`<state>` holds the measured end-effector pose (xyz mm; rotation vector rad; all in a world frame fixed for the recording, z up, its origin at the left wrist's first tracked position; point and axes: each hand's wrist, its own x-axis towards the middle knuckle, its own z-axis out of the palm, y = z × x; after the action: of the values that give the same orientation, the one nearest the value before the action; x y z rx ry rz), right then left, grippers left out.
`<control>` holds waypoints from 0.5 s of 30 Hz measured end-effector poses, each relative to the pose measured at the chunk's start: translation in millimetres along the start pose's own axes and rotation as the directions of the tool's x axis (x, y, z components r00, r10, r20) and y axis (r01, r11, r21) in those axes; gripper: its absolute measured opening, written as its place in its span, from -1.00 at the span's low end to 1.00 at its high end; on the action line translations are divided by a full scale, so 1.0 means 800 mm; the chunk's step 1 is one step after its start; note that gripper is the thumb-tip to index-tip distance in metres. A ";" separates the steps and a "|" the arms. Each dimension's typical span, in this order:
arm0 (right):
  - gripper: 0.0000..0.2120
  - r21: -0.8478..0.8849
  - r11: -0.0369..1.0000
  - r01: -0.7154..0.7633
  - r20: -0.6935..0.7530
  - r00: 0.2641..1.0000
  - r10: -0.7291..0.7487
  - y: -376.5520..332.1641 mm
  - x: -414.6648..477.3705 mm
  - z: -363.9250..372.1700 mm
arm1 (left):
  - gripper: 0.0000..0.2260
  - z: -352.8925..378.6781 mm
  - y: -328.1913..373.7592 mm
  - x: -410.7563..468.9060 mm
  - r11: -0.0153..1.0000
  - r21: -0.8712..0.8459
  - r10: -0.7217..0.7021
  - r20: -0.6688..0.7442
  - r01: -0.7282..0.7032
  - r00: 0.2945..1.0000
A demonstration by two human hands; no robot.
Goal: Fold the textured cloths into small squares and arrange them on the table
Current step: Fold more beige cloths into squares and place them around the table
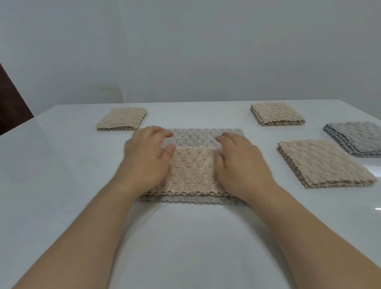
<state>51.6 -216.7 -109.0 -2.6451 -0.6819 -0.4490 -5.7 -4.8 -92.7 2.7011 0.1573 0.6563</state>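
Note:
A two-sided textured cloth (194, 166), beige on one face and grey on the other, lies in the middle of the white table (54, 172). Its near part is folded over, beige side up, leaving a grey strip showing at the far edge. My left hand (144, 158) presses flat on the left of the fold, thumb at the folded edge. On the right side my right hand (241, 163) rests the same way. Both hands lie palm down with fingers spread on the cloth.
A folded beige square (122, 118) lies at the far left and another folded beige cloth (277, 114) at the far right. A larger beige stack (322, 163) and a grey stack (360, 137) sit at the right. A dark brown panel (5, 99) stands beyond the table's left edge.

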 end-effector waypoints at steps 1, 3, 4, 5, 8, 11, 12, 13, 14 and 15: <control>-0.53 -0.005 0.999 0.051 0.039 0.998 -0.051 -0.006 0.003 0.008 | -0.56 0.009 0.007 -0.001 0.996 0.010 0.088 0.038 -0.088 0.995; -0.48 -0.031 0.991 0.131 0.125 0.984 -0.126 -0.016 0.009 0.020 | -0.48 0.029 0.015 0.000 0.979 0.055 0.187 0.154 -0.197 0.970; -0.47 -0.044 0.987 0.155 0.171 0.974 -0.145 -0.018 0.011 0.024 | -0.49 0.037 0.018 0.000 0.971 0.088 0.197 0.218 -0.220 0.956; -0.46 -0.054 0.984 0.169 0.216 0.964 -0.153 -0.019 0.013 0.027 | -0.51 0.045 0.019 0.001 0.966 0.116 0.195 0.271 -0.233 0.943; -0.47 -0.087 0.982 0.169 0.322 0.938 -0.133 -0.018 0.012 0.032 | -0.51 0.061 0.022 0.002 0.956 0.170 0.155 0.392 -0.237 0.907; -0.47 -0.090 0.985 0.144 0.368 0.924 -0.101 -0.016 0.013 0.036 | -0.48 0.065 0.021 0.000 0.957 0.200 0.101 0.455 -0.212 0.885; -0.47 -0.087 0.987 0.131 0.371 0.924 -0.090 -0.015 0.014 0.037 | -0.48 0.064 0.020 0.000 0.958 0.206 0.085 0.464 -0.201 0.882; -0.46 -0.082 0.990 0.115 0.375 0.924 -0.076 -0.014 0.016 0.038 | -0.47 0.063 0.020 0.000 0.958 0.210 0.074 0.471 -0.193 0.879; -0.45 -0.075 0.993 0.094 0.380 0.923 -0.058 -0.012 0.017 0.037 | -0.47 0.061 0.020 0.000 0.960 0.212 0.061 0.480 -0.183 0.875; -0.44 -0.070 0.995 0.068 0.385 0.922 -0.036 -0.011 0.018 0.037 | -0.47 0.059 0.019 0.001 0.963 0.211 0.045 0.490 -0.168 0.870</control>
<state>65.6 -191.5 -126.9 -2.8274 -0.8667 0.0366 17.0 -34.0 -125.9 3.0352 -0.0456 -0.0359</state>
